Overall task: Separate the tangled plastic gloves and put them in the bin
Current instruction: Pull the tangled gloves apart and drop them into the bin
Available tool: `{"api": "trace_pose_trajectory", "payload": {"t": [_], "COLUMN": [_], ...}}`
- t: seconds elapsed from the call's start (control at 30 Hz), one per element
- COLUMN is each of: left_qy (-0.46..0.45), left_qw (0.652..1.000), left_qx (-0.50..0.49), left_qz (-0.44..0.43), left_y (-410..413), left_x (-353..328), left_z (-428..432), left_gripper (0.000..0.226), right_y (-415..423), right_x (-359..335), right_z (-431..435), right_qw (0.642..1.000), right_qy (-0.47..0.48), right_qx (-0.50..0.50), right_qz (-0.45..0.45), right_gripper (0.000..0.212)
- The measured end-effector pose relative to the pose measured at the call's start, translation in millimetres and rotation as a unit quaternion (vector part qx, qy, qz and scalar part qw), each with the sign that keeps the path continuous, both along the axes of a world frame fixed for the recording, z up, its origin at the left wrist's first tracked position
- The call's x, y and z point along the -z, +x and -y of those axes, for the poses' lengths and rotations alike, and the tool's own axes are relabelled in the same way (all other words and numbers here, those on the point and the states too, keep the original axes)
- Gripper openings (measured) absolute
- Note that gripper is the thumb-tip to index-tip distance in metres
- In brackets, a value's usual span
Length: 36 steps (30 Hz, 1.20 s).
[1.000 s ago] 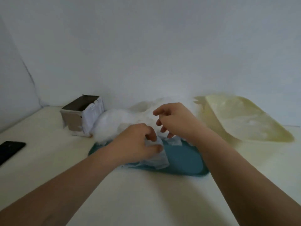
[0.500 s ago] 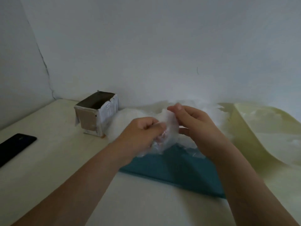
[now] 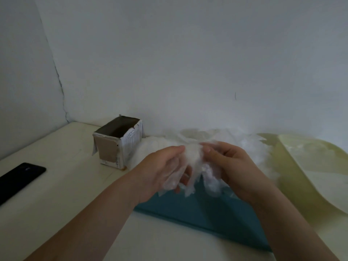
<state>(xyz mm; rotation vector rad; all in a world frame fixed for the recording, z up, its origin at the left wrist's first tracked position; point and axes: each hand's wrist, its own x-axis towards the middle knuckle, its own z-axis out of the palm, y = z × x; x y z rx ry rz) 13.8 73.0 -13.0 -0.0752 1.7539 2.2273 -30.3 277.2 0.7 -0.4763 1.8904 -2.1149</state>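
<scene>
Left hand: my left hand (image 3: 160, 170) has its fingers curled, pinching the left side of a clump of clear plastic gloves (image 3: 194, 159); thin film drapes over my fingers.
Right hand: my right hand (image 3: 231, 162) pinches the right side of the same clump between thumb and fingertips.
Held clump: it is lifted between both hands, above the teal mat (image 3: 207, 213), with loose ends hanging down towards it.
Glove pile: the rest of the gloves (image 3: 250, 147) lie in a white heap behind my hands, along the wall and the far edge of the mat.
Tub: a pale yellow plastic tub (image 3: 320, 166) is to my right, just beside the heap; some whitish film shows inside it.
Box: an open cardboard box (image 3: 120, 146) stands upright to the left of the heap, close against it.
Phone: a black phone (image 3: 20, 176) lies flat at the far left of the cream table (image 3: 66, 194), well apart from the rest.
</scene>
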Motion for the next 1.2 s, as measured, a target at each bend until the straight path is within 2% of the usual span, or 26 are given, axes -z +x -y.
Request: {"api": "trace_pose_trajectory", "payload": {"t": [0.07,0.2,0.27,0.37,0.4,0.5,0.6,0.73,0.8,0.9,0.97,1.1,1.2], "left_qy": [-0.090,-0.136,-0.120,-0.102,-0.092,-0.072,-0.148,-0.231,-0.277,-0.369,-0.435,-0.508,-0.523], "left_qw": [0.996,0.987,0.985,0.981,0.980,0.983,0.974,0.953,0.929,0.860,0.828,0.812,0.810], "left_qx": [0.011,-0.069,-0.108,-0.146,-0.150,-0.123,-0.102,-0.139,-0.200,-0.292,-0.268,-0.146,-0.128], "left_qz": [-0.017,-0.044,-0.056,-0.081,-0.092,-0.112,-0.140,-0.136,-0.140,-0.195,-0.232,-0.248,-0.232], "left_y": [1.1,-0.8,-1.8,-3.4,-3.4,-1.7,0.2,-3.8,-8.0,-12.7,-14.8,-15.6,-15.3], "left_x": [-2.5,-4.5,-1.8,5.6,6.7,1.9,2.4,8.8,11.0,16.1,22.2,39.3,44.1], "left_z": [4.2,12.9,12.3,8.0,6.6,3.5,3.4,20.6,32.9,44.9,42.7,29.8,27.9], "left_gripper": [0.052,0.066,0.057,0.018,0.012,0.013,0.021,0.011,0.008,0.009,0.003,0.024,0.041], "right_y": [-0.6,-2.3,-1.6,0.8,2.5,4.6,5.1,2.8,1.1,2.9,3.6,4.0,6.0], "right_x": [2.6,5.3,5.7,6.1,5.7,5.5,7.9,11.7,12.0,9.2,7.8,4.8,3.3], "right_z": [0.8,0.4,1.3,4.6,6.1,8.6,11.2,10.0,6.7,3.1,1.5,-3.7,-4.9], "right_qw": [1.000,0.998,0.998,0.998,0.997,0.997,0.996,0.987,0.982,0.969,0.965,0.942,0.915], "right_qy": [0.015,0.019,0.019,0.039,0.046,0.049,0.049,0.087,0.128,0.216,0.247,0.305,0.356], "right_qx": [0.023,0.043,0.015,0.016,0.024,0.035,0.064,0.133,0.134,0.091,0.030,-0.065,-0.108], "right_qz": [0.004,0.033,0.054,0.056,0.052,0.044,0.025,-0.012,-0.041,-0.082,-0.078,-0.125,-0.153], "right_gripper": [0.020,0.018,0.018,0.018,0.017,0.022,0.020,0.027,0.026,0.025,0.021,0.011,0.013]}}
